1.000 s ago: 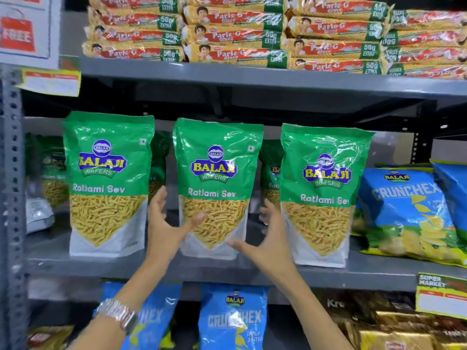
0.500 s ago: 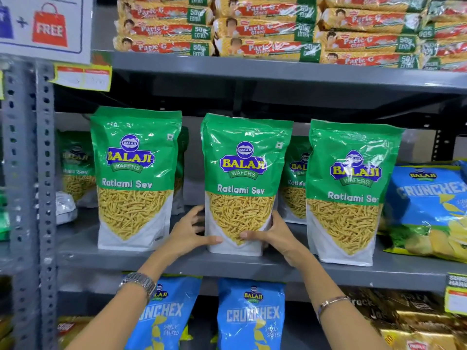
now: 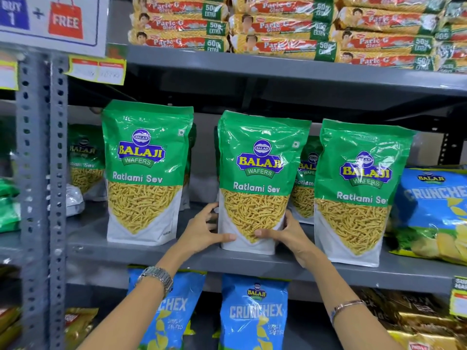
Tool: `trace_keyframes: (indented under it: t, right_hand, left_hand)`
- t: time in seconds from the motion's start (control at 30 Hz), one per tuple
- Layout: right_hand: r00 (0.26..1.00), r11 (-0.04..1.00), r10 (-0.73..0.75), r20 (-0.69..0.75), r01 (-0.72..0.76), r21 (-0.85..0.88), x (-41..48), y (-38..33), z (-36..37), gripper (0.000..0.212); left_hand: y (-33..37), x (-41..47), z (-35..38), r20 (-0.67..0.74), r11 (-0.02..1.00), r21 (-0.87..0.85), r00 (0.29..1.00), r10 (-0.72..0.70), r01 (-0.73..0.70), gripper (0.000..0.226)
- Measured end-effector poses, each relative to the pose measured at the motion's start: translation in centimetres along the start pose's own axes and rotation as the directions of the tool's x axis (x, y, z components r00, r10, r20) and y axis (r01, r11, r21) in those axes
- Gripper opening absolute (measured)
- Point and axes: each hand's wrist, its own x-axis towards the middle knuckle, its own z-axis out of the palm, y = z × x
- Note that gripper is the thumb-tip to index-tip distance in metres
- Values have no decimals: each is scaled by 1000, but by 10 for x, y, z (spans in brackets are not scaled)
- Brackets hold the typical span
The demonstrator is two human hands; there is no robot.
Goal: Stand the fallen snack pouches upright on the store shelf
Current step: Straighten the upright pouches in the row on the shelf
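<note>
Three green Ratlami Sev pouches stand upright at the front of the grey middle shelf [image 3: 141,256]: a left pouch [image 3: 145,173], a middle pouch [image 3: 260,173] and a right pouch [image 3: 358,193]. My left hand [image 3: 204,229] grips the middle pouch's lower left side, thumb on its white base. My right hand [image 3: 283,234] holds its lower right side, thumb across the front. Further green pouches [image 3: 305,178] stand behind, partly hidden; another [image 3: 84,157] sits at the back left.
Blue Crunchex bags [image 3: 434,213] lie at the shelf's right end, and more hang below [image 3: 254,311]. Parle-G biscuit packs [image 3: 278,26] fill the upper shelf. A perforated grey upright [image 3: 41,173] bounds the left side. A small white packet [image 3: 74,200] lies at back left.
Both hands went from open in front of the middle pouch to closed on its lower sides. The view has shifted left and nearer the shelf.
</note>
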Motion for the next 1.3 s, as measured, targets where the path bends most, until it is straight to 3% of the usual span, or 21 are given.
trace_keyframes:
  t: [0.27,0.33,0.4,0.43,0.5,0.53,0.6,0.63,0.73,0.83,0.97,1.07,1.3]
  right_hand:
    - [1000,1000,-10,2,10,-4,-4,-1,3,99]
    - [993,998,-57,-102,58,2,-10,-4,11,107]
    - [917,981,-196,-346,185,-65,-23,-8,28,108]
    - [835,951,-308,-456,277,-136,-33,-11,41,99]
    - [679,848,-529,-508,450,-281,-47,-19,74,76]
    - [648,793,-609,-458,515,-326,-49,-24,91,69]
    - [674,737,-674,-303,585,-338,-44,-33,126,65]
    - [720,751,-654,-234,581,-312,-38,-39,141,68]
    - [889,886,-448,-92,427,-183,-14,-50,177,84]
    - [974,971,-220,48,223,-87,12,-51,194,97]
    - [980,994,-98,172,106,-39,27,-48,209,101]
    - [979,993,-89,182,100,-54,30,-44,220,102]
    - [990,995,-72,121,79,-56,34,-41,220,90]
  left_hand:
    - [-4,-1,-2,-28,999,44,999,25,-23,89]
    - [-1,-7,-3,-53,995,79,997,61,-57,97]
    - [8,-17,-11,-118,991,35,984,130,-127,95]
    - [13,-24,-18,-189,982,15,964,185,-186,89]
    - [20,-37,-42,-396,945,3,868,300,-326,76]
    - [23,-44,-58,-492,923,3,803,335,-384,72]
    - [22,-57,-94,-606,903,27,711,356,-429,72]
    - [19,-62,-111,-625,915,38,705,336,-403,76]
    - [-3,-73,-153,-593,983,71,785,179,-171,109]
    - [-29,-75,-176,-492,997,77,870,39,-1,130]
    - [-46,-69,-195,-337,989,3,931,-139,149,140]
    - [-48,-61,-203,-272,984,-35,946,-176,174,145]
    - [-38,-56,-197,-272,996,-32,958,-91,86,103]
